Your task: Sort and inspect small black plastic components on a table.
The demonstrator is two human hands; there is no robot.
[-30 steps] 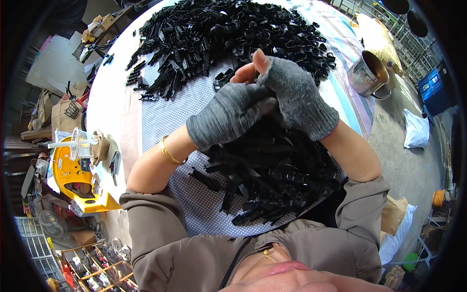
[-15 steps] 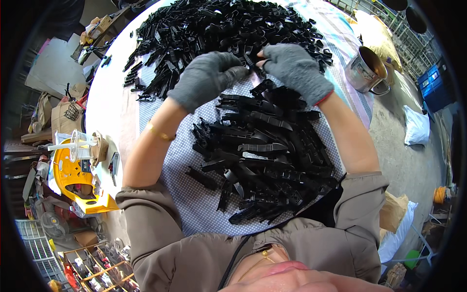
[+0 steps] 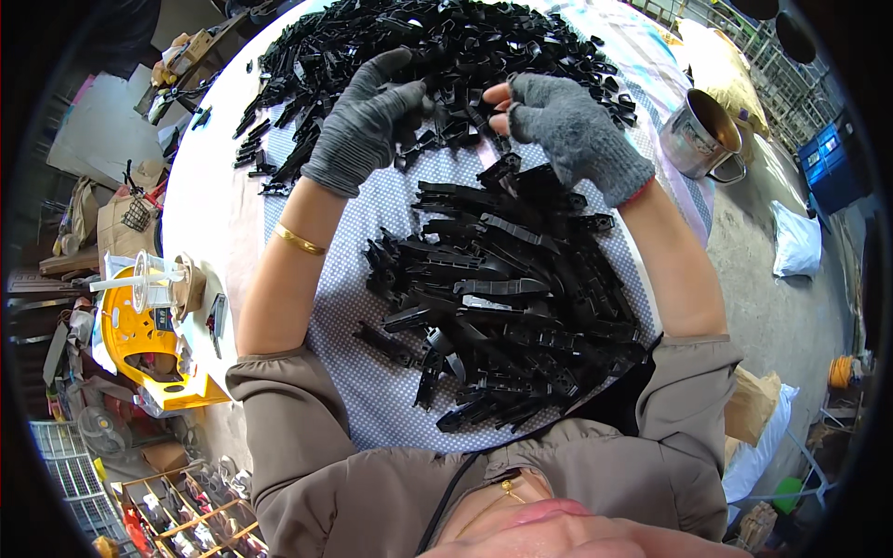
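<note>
Beyond my hands lies a broad heap of small black plastic pieces (image 3: 446, 42). A second pile of longer black plastic strips (image 3: 502, 288), jointed or clip-like, lies nearer my body. My left hand (image 3: 363, 126), in a dark grey ribbed glove, is at the far heap's near edge. Its fingers and thumb are spread, and I see nothing held between them. My right hand (image 3: 577, 130), in a grey knit glove with two bare fingertips showing, hovers between heap and pile. Those fingertips are apart beside loose black pieces; its other fingers are hidden.
A patterned cloth (image 3: 339, 400) covers the round table. On the right stands a metal mug (image 3: 698, 135) with a handle. At the left are a plastic cup with a straw (image 3: 153, 281) and a yellow plastic stool (image 3: 139, 325). A white sack (image 3: 796, 240) lies on the floor.
My left hand has moved slightly left and away from me, its fingers spreading. My right hand has shifted slightly right, and the gap between the hands is wider.
</note>
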